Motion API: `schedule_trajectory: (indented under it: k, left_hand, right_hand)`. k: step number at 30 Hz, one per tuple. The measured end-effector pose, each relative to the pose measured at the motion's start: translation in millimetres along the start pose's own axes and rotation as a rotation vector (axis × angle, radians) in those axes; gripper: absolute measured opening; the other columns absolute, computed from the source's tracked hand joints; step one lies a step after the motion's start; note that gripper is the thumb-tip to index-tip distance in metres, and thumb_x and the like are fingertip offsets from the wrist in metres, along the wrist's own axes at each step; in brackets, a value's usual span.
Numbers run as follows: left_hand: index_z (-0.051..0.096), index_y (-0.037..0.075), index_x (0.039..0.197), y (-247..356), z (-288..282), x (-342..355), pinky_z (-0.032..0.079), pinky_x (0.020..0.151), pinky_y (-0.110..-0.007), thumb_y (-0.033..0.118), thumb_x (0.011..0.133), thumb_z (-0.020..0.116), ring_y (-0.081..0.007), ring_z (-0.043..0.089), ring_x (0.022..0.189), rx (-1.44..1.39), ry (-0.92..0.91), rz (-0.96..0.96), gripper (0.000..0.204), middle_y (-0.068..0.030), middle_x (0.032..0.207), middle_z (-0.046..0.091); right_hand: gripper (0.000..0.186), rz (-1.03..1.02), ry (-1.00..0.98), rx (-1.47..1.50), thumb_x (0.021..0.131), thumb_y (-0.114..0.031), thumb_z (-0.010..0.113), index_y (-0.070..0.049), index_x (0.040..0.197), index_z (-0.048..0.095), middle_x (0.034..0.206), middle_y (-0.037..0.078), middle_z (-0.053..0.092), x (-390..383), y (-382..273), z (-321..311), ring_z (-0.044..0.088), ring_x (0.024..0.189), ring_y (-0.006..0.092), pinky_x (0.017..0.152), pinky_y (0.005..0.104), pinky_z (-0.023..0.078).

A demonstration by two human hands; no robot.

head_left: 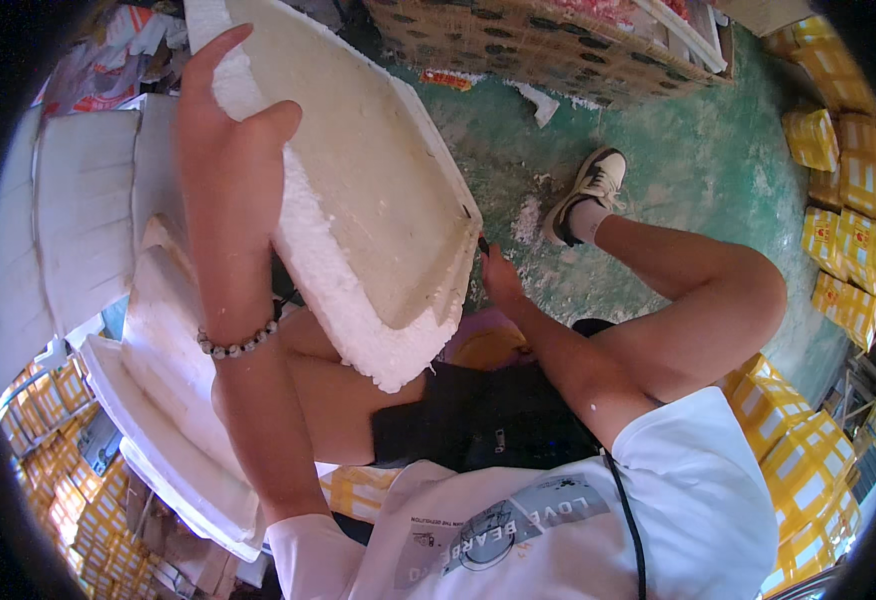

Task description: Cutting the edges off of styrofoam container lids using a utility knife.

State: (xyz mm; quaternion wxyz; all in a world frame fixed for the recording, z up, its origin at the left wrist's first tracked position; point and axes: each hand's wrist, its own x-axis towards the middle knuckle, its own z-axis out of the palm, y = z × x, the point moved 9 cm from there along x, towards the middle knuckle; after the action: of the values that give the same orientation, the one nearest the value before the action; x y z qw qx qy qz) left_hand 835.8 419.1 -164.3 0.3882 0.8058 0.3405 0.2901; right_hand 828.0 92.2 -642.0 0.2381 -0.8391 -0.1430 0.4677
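Foam panel (358, 150), white and tray-like with a shallow recess inside a raised rim, lies tilted in front of the person, its long axis running from the upper left of the view down toward the lap at lower right. Its rough, crumbly left edge is on the left hand's side, while the corner where the right long side meets the near end sits just beside the right hand (501, 278). That corner is the relation to watch: the right hand stands right next to it, slightly below and outside the rim, whereas the left hand (233, 140) is well apart, far up the opposite long edge. The right fingers are curled narrowly around a small dark tool (484, 244) pointing up at the rim; a thin dark tip shows on the inner side of the corner, but whether it passes through the foam or only over it, I cannot tell. The left thumb presses on the panel's face and the index finger reaches along the outer edge, spread wide from the thumb with the foam between; the other left fingers are hidden. So the panel lies between the hands, steadied from the left and met by the tool from the right. Whether its near end rests on the black shorts (458, 415) or hangs just above them is unclear.
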Motion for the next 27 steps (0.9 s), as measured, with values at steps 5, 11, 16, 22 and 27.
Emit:
schedule_trajectory:
  k: [5, 11, 16, 22, 27]
  left_hand:
    - [0.056, 0.003, 0.131, 4, 5, -2, 0.05, 0.09, -0.033, -0.003, 0.07, 0.062, -0.024, 0.065, 0.096, 0.008, 0.013, -0.029, 0.062, -0.0141, 0.109, 0.067]
    - [0.059, 0.005, 0.129, 22, 20, -1, 0.044, 0.099, -0.03, -0.005, 0.068, 0.056, -0.0227, 0.058, 0.109, 0.086, -0.004, 0.08, 0.062, -0.0113, 0.118, 0.06]
    - [0.06, 0.004, 0.129, 20, 21, 2, 0.043, 0.101, -0.031, -0.004, 0.067, 0.056, -0.0234, 0.057, 0.11, 0.07, -0.02, 0.056, 0.062, -0.0124, 0.118, 0.061]
    - [0.06, 0.004, 0.129, 11, 5, 4, 0.043, 0.101, -0.031, -0.005, 0.067, 0.056, -0.0232, 0.057, 0.111, 0.086, -0.035, 0.002, 0.063, -0.0129, 0.12, 0.061]
    - [0.06, 0.005, 0.129, 13, 9, 4, 0.043, 0.101, -0.03, -0.005, 0.068, 0.055, -0.0226, 0.057, 0.112, 0.118, -0.021, 0.093, 0.062, -0.0125, 0.121, 0.06]
  right_hand:
    - [0.03, 0.041, -0.037, 0.106, 0.106, -0.032, 0.039, -0.004, 0.116, 0.043, 0.083, 0.026, 0.065, 1, -7, 9, 0.066, 0.071, 0.0442, 0.059, 0.0558, 0.048]
    - [0.044, -0.095, 0.081, 0.062, 0.093, -0.029, 0.059, -0.001, 0.121, 0.041, 0.092, 0.034, 0.065, 37, 15, 33, 0.064, 0.088, 0.0541, 0.076, 0.0597, 0.051]
    - [0.043, -0.139, 0.089, -0.01, 0.091, -0.025, 0.06, -0.002, 0.122, 0.041, 0.095, 0.034, 0.066, 41, 18, 26, 0.063, 0.089, 0.0544, 0.077, 0.0593, 0.052]
    - [0.031, -0.137, -0.015, 0.038, 0.105, -0.031, 0.042, -0.004, 0.12, 0.043, 0.088, 0.028, 0.065, 19, 7, -1, 0.067, 0.078, 0.0451, 0.061, 0.0516, 0.054]
    - [0.03, -0.199, 0.113, -0.041, 0.104, -0.034, 0.044, -0.006, 0.113, 0.041, 0.081, 0.034, 0.063, 8, 30, 7, 0.06, 0.079, 0.0573, 0.064, 0.0635, 0.046]
